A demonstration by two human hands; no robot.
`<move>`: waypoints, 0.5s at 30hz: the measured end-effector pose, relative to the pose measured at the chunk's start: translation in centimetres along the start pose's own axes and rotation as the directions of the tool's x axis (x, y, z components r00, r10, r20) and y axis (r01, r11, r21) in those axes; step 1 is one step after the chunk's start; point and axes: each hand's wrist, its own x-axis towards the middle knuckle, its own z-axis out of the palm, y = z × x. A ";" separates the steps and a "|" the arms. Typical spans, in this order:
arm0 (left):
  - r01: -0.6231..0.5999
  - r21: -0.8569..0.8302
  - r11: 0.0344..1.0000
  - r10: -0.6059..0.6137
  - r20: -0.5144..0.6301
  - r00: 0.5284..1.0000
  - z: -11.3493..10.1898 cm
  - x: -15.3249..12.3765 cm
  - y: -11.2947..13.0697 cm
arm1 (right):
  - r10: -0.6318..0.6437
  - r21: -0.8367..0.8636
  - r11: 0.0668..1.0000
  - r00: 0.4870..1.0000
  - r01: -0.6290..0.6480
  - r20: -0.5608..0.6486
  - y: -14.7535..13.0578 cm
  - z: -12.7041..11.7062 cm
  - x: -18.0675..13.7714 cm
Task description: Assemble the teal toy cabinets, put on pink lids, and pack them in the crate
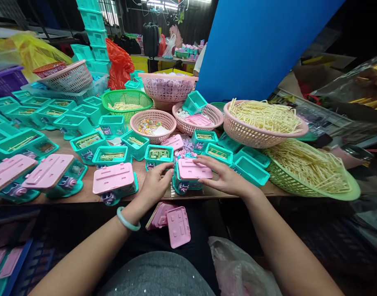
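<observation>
A teal box (182,187) stands at the table's front edge, with a pink lid (191,169) lying over its top. My right hand (224,176) spans the lid's right part, fingers on top and thumb at the front edge. Just left of the box is my left hand (156,181), its fingers loosely bent and thumb apart from the forefinger; whether the fingertips touch the box I cannot tell. Further left, another teal box wears a pink lid (113,178). More loose pink lids (178,227) rest on my lap.
Several open teal boxes (111,155) with yellow sticks crowd the table. Behind them stand a small pink basket (153,123) of little pieces and a larger pink basket (256,135) heaped with yellow sticks. A green basket (345,191) overhangs the front edge at right.
</observation>
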 end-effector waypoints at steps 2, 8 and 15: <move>-0.002 -0.001 1.000 0.002 0.007 1.000 0.6 -0.6 -0.5 | 0.012 0.010 1.000 1.000 -0.012 0.027 0.0 0.7 -0.2; -0.008 0.033 0.999 0.007 0.012 1.000 1.4 -0.1 -0.4 | -0.039 -0.143 0.989 0.999 0.040 0.011 -0.7 2.6 -0.9; 0.009 0.057 0.998 -0.011 0.031 0.999 1.8 -0.1 -1.1 | -0.044 -0.389 0.921 0.998 0.023 -0.044 -1.9 4.6 -1.9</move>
